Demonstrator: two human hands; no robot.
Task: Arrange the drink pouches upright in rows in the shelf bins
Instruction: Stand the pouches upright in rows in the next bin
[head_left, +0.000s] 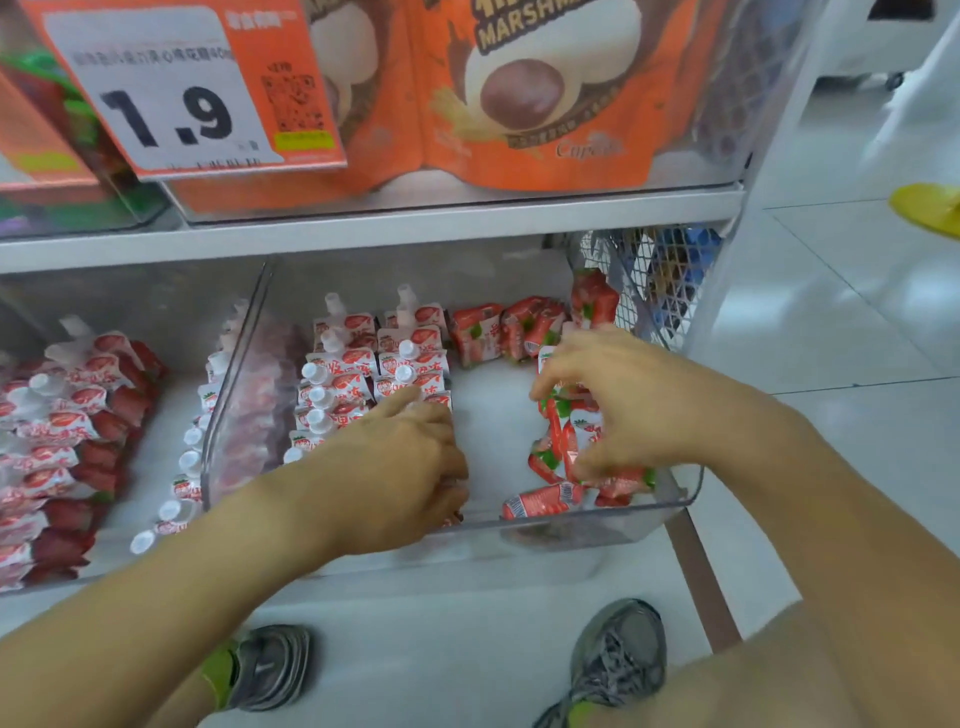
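Here, both hands are down inside the clear plastic bin (691, 499) on the lower shelf. The left hand (395, 467) lies against the front end of the two upright rows of drink pouches (374, 364), which stand with white caps up along the left side of this bin. Its fingers are curled down at the near end of the second row, and they seem to press on a pouch there, though the hand covers the contact and a grip cannot be made out.

The right hand (613, 400) hovers over the loose pile of pouches (561, 457) on the right side of the bin, its fingers bent and spread like a claw, with the fingertips among the red and white packs. It appears to be pinching one or two of them, but motion blur makes the hold unclear. One pouch (540, 501) lies flat on its side against the bin's front wall, just below the pile. More tumbled pouches (509, 330) lean at the back of the bin, and a bare strip of bin floor separates the rows from the pile.

In the neighbouring bin (156, 312) on the left, further strawberry pouches stand in rows. On the shelf above, orange marshmallow bags (519, 104) stand behind a price tag (171, 104) reading 1.9. A wire mesh basket (649, 280) hangs at the right end of the shelf. Grey sneakers (618, 660) show on the white floor below.
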